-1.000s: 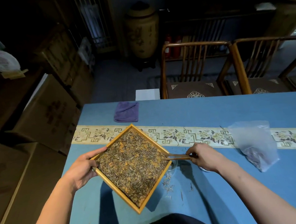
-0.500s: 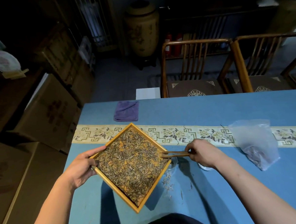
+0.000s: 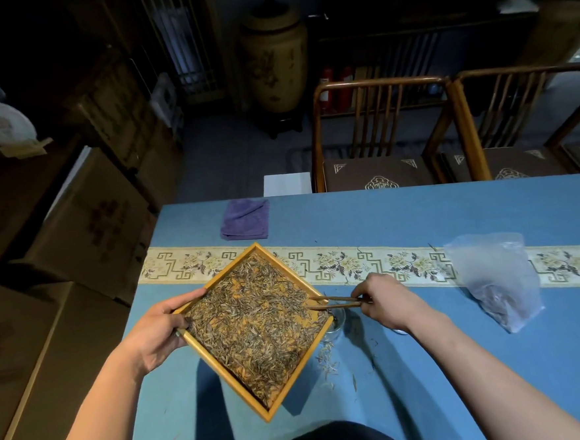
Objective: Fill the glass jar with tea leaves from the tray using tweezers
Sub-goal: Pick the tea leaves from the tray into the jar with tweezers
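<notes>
Step in hand: raking tea from tray toward jar.

Your left hand grips the left corner of the wooden tray, thumb over the rim, fingers curled beneath. The tray is held above the blue table, turned like a diamond at centre frame; its shadow on the cloth below suggests it is lifted clear. Whether it is tilted, I cannot tell for certain.

Your right hand pinches the wooden tweezers at their right end. The two arms are parted, the tips resting in the tea leaves at the tray's right corner. No leaves are visibly clamped between the tips.

The glass jar stands on the table right of centre, mostly hidden beneath the tray's right corner; only part of the clear wall shows. Fill level: cannot be read.

Spilled leaves lie on the cloth just below the jar. Judgement: some sweeps are missing the mouth.

At right of frame, a clear plastic bag with some tea in its lower end. At upper centre of the table, a folded purple cloth.

Next move, as I judge it: keep the tray corner directly over the jar mouth, draw small amounts over the rim with the tips, steady with your left hand. The tray holds plenty, so much of the task appears to remain.
</notes>
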